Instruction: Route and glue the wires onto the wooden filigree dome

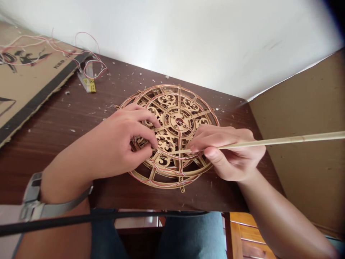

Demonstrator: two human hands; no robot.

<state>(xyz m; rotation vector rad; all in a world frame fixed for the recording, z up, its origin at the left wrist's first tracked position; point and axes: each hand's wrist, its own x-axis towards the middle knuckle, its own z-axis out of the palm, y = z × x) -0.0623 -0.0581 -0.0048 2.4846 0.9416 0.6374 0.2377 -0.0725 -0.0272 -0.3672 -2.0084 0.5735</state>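
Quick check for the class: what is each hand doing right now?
Left hand: partly closed, fingers curled onto the laser-cut wooden disc.
Right hand: closed, holding a long thin wooden stick.

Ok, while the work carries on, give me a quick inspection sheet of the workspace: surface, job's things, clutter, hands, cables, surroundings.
surface: dark wood table, strewn with pale flakes
job's things: round fretwork wooden wheel, thin red wire along its rim
clutter: cardboard sheet at the table's left; yellow-marked strip
grippers: left hand with fingers on the wheel; right hand gripping a long wooden stick
cables: loose red-and-white wires over the cardboard; black cord across the view
surroundings: white wall; cardboard panel at right
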